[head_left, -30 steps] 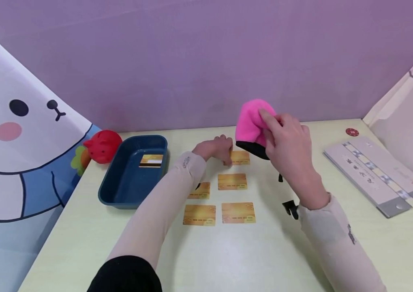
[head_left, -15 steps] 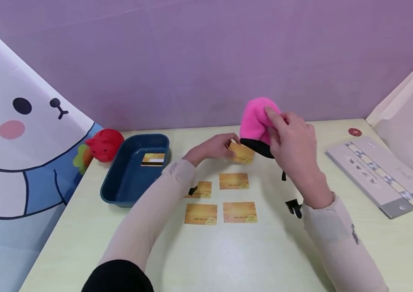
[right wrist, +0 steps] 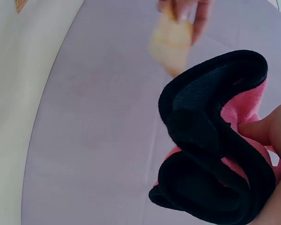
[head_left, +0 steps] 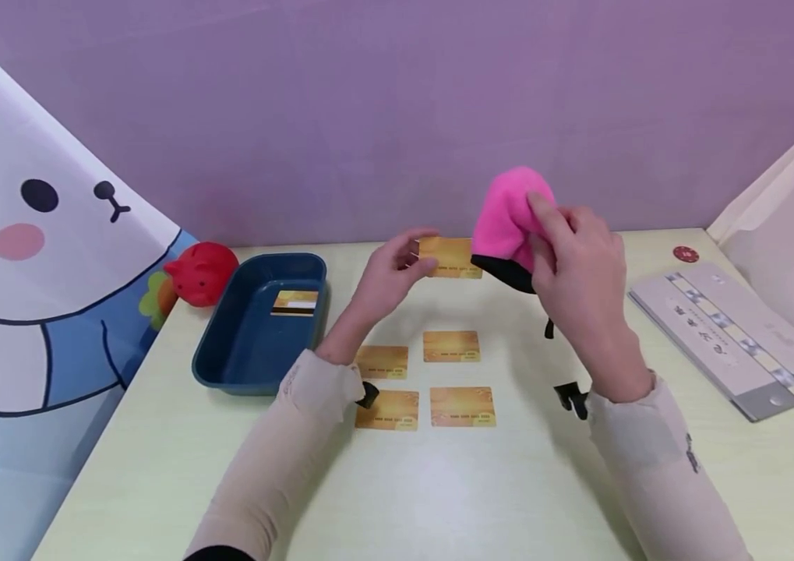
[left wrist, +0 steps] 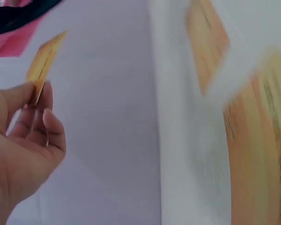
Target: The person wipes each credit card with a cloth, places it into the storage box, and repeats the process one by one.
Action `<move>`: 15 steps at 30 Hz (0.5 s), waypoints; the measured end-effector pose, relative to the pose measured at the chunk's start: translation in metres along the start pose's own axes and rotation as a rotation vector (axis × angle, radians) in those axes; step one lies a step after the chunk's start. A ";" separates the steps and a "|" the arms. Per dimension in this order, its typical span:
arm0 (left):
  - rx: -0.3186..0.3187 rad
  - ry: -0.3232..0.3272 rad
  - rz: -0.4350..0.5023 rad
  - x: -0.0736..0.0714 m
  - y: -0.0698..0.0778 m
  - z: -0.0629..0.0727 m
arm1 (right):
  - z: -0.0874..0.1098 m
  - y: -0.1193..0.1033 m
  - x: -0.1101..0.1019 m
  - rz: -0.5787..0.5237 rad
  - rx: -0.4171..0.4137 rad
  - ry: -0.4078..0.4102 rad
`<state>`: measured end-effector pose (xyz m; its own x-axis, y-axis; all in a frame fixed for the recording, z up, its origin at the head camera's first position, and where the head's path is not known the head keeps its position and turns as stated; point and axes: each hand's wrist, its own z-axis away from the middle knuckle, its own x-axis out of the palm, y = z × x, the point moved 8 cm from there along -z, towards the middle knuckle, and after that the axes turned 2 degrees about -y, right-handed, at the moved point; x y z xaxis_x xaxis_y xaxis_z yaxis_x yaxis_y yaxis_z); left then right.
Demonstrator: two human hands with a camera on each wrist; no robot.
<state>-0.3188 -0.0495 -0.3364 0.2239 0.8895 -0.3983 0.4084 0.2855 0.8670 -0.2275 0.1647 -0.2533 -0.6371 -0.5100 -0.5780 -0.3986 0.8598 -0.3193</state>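
My left hand [head_left: 384,282] pinches a gold bank card [head_left: 447,254] by one end, between thumb and fingers, above the far side of the pale table [head_left: 404,499], while my right hand [head_left: 579,288] grips a pink fleece pouch [head_left: 509,218], perhaps a cap, edged in black. Its open mouth tips downward and buckles into a double fold. That fold looks to me the likeliest source of trouble: were the card pushed toward it, a corner could catch on the thick black rim, or the card could miss the opening and slide past outside. Held at one end only, the card could also swivel or slip from my grip. The pouch's downward tilt could let anything loose inside drop out. The left wrist view shows card and rim near each other but apart.

Among containers, the pouch's dark interior reveals nothing I can make out. To the left, a blue plastic tray [head_left: 238,347] holds a single striped card [head_left: 294,303], lying flat toward the right wall, dark band uppermost. Four more gold cards [head_left: 463,407] lie in two rows on the table, outside any container. A red toy pig [head_left: 206,274] sits just beside the tray.
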 end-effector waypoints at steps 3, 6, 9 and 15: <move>-0.019 0.097 0.074 -0.005 0.004 0.010 | 0.000 -0.005 -0.003 -0.037 -0.014 0.026; -0.057 0.185 0.120 -0.009 0.004 0.019 | 0.001 -0.014 -0.006 -0.085 -0.068 0.075; -0.061 0.235 0.149 -0.008 0.006 0.024 | 0.003 -0.026 -0.008 -0.126 -0.143 0.123; -0.011 0.231 0.149 0.004 0.020 0.028 | 0.011 -0.052 0.005 -0.113 -0.301 0.137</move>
<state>-0.2851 -0.0506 -0.3289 0.0729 0.9794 -0.1885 0.3759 0.1481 0.9147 -0.2032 0.1179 -0.2477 -0.6523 -0.6182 -0.4385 -0.6354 0.7614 -0.1282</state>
